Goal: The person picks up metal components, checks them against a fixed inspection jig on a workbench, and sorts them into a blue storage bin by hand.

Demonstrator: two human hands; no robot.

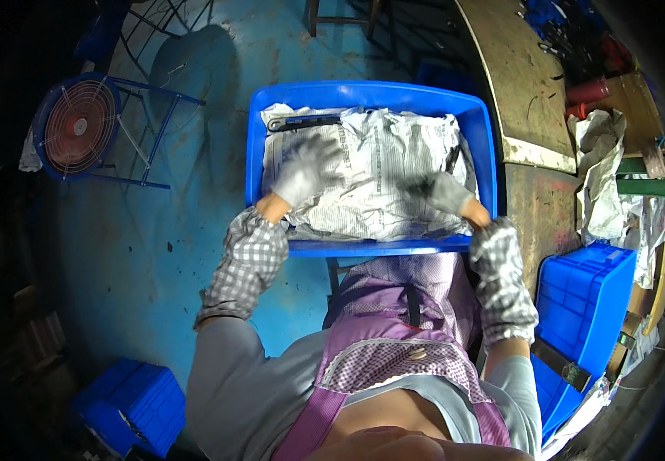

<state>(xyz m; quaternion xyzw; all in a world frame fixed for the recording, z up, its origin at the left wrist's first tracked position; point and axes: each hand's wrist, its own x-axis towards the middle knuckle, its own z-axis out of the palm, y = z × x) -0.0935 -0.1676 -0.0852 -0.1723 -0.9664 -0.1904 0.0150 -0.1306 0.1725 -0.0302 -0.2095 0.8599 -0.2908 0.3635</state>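
A blue plastic bin (371, 91) stands in front of me, lined with crumpled printed paper (382, 169). Both my hands wear grey-white gloves with darker fingers. My left hand (308, 170) is over the left part of the paper, fingers spread and slightly blurred, holding nothing. Above the paper's right side, my right hand (441, 192) points inward with its blurred fingers stretched out; nothing shows in it. Whether either palm presses on the paper I cannot tell. Along the bin's far left edge lies a long dark tool (305, 123) with a holed, rounded end, partly on the paper.
At the left a round floor fan (80, 127) stands on a blue frame. A worn workbench (528, 92) runs along the right, close to the bin. Blue crates stand at the lower right (582, 307) and lower left (132, 407). A stool (344, 19) is at the back.
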